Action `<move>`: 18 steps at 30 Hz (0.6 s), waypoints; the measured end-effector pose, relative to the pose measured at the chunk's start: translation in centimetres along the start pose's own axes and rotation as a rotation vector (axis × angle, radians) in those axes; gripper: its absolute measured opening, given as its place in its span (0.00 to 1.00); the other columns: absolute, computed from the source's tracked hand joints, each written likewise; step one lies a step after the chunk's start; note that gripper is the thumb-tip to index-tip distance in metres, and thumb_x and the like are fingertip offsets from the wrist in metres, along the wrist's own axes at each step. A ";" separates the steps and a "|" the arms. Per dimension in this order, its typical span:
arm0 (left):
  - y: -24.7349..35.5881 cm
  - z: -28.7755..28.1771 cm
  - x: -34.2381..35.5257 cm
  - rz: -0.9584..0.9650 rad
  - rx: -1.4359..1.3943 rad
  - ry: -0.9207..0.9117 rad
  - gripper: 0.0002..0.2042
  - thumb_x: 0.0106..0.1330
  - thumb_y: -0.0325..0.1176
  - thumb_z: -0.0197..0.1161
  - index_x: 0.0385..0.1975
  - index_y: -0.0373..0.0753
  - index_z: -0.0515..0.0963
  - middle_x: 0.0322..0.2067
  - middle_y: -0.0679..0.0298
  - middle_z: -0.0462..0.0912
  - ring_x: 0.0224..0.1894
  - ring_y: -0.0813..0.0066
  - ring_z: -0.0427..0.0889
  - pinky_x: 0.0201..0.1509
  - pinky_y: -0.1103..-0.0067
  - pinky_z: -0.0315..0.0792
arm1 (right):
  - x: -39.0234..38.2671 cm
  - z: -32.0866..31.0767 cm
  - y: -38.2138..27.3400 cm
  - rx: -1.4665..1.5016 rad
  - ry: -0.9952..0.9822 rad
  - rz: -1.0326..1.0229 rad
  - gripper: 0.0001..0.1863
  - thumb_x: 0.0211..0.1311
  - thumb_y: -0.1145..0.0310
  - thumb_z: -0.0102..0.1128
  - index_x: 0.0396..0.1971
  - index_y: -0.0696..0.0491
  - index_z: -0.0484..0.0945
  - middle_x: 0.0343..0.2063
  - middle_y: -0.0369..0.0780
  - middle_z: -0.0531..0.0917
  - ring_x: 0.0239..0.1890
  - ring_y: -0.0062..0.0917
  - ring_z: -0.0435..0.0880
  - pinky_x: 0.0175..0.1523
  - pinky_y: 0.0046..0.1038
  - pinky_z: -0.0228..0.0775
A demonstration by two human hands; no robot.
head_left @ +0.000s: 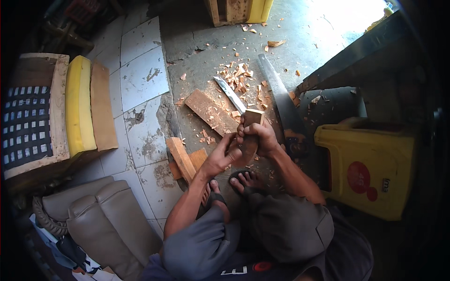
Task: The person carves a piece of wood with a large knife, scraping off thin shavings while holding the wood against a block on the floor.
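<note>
Between my knees, my right hand (262, 136) is wrapped round a short wooden block (251, 146), its pale cut end upward. Close against the block's left side is my left hand (222, 157), thumb and bent fingers apart; whether its fingertips touch the wood I cannot tell. Just beyond the block lies a long metal blade (228, 92); its near end is hidden behind my hands. Under and beside it a flat brown plank (211, 111) rests on the floor, strewn with shavings. To the right lies a handsaw (277, 86), its dark handle toward me.
Wood chips (239, 77) litter the concrete. Wood offcuts (182, 157) lie by my left foot. A yellow plastic stool (365, 168) is on the right. At left stand a wooden frame with yellow foam (78, 105) and brown cushions (110, 225). Another foam-sided frame (234, 11) stands ahead.
</note>
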State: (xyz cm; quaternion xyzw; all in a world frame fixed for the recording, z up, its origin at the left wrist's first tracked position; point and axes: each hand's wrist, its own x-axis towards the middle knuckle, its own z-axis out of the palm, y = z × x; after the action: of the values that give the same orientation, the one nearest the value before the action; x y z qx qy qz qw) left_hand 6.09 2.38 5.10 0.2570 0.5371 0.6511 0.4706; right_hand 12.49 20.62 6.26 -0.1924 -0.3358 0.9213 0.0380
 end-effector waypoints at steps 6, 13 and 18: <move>-0.8 0.1 -0.7 -0.171 -0.378 0.249 0.30 0.72 0.39 0.65 0.67 0.34 0.61 0.55 0.58 0.76 0.56 0.73 0.78 0.58 0.76 0.74 | 1.3 -0.9 0.6 -0.652 0.253 -0.072 0.36 0.70 0.56 0.59 0.71 0.58 0.60 0.57 0.50 0.79 0.59 0.35 0.79 0.63 0.36 0.70; -1.4 -3.8 -1.5 -0.303 -0.742 0.411 0.17 0.78 0.48 0.52 0.53 0.41 0.74 0.38 0.59 0.80 0.26 0.79 0.75 0.24 0.83 0.69 | -2.6 -9.5 5.0 -1.843 0.482 -0.026 0.36 0.64 0.58 0.63 0.68 0.56 0.63 0.50 0.54 0.78 0.53 0.46 0.79 0.59 0.47 0.71; -3.0 -5.0 -1.4 -0.313 -1.071 0.366 0.24 0.78 0.51 0.50 0.60 0.36 0.71 0.40 0.49 0.79 0.23 0.79 0.72 0.21 0.85 0.67 | -3.6 -11.2 6.2 -1.718 0.443 0.051 0.30 0.59 0.63 0.64 0.62 0.52 0.67 0.43 0.53 0.79 0.49 0.51 0.79 0.54 0.49 0.72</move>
State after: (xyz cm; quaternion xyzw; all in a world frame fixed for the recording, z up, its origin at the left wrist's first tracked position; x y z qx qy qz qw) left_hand 3.54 -1.24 1.06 -0.2157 0.2374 0.7883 0.5251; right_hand 20.40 21.87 -4.39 -0.3357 -0.8919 0.2933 -0.0760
